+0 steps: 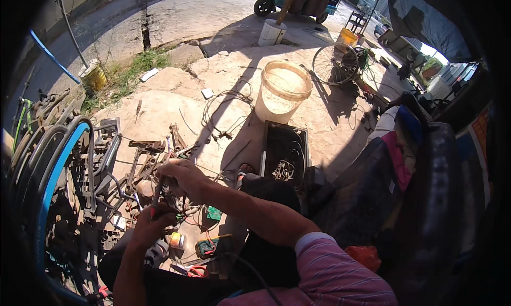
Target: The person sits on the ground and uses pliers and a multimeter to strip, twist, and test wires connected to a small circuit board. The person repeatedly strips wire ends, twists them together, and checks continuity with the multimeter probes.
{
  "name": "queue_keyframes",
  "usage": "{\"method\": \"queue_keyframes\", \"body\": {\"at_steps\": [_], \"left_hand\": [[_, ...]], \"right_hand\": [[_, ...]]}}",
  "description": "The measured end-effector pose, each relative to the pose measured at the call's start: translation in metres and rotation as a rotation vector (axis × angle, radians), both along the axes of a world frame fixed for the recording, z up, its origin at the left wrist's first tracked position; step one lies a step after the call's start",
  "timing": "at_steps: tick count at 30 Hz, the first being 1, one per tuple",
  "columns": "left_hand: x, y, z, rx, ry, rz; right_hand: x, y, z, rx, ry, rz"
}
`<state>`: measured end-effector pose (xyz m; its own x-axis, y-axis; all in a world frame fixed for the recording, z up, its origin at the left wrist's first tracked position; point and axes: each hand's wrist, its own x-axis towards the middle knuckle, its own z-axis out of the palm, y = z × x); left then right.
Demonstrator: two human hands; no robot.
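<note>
Holding a thin dark rod-shaped tool [157, 193] between both hands, above a litter of rusty metal parts [139, 170] on the concrete. Far left: bicycle wheel with blue rim [53, 183], standing close beside the left forearm. Left hand [150, 223] low in view, fingers curled shut around the lower end of the tool, where a bit of red shows at the grip. Long axis of the tool near upright, leaning slightly right toward the top, running from left hand up into right hand [183, 178]. Right hand directly above and just right of the left, fingers closed over the upper end; whether pinching the tool alone or a wire with it, cannot tell. Both hands touching the tool, so neither nearer; left at the base, right at the tip. Thin wires [226, 101] looping over the ground beyond the hands. Below the hands, a small round tin [176, 240] and a yellow-edged meter [206, 247], both near the left wrist. Further right, a dark open crate [285, 154] with tangled bits inside, and behind it a pale plastic bucket [282, 90], both well apart from the hands. Far right, a bare spoked wheel [335, 63] in the sun.
</note>
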<state>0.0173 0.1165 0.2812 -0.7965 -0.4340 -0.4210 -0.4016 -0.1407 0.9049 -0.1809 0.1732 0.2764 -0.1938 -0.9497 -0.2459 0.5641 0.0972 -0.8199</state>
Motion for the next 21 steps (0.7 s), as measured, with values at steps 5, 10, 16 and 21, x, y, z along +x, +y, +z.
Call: {"method": "queue_keyframes", "body": {"at_steps": [5, 10, 16, 21], "left_hand": [[0.001, 0.002, -0.007, 0.057, -0.016, 0.026], [0.001, 0.001, -0.008, 0.006, 0.086, 0.056], [-0.002, -0.001, 0.006, -0.143, -0.027, 0.055], [0.004, -0.017, -0.004, -0.534, -0.035, 0.065]], "right_hand": [[-0.011, -0.001, 0.010, -0.033, 0.110, -0.047], [-0.022, -0.001, 0.006, 0.022, 0.180, -0.104], [-0.029, 0.003, 0.011, 0.024, -0.085, -0.138], [-0.027, 0.004, 0.023, 0.047, -0.219, -0.181]]}}
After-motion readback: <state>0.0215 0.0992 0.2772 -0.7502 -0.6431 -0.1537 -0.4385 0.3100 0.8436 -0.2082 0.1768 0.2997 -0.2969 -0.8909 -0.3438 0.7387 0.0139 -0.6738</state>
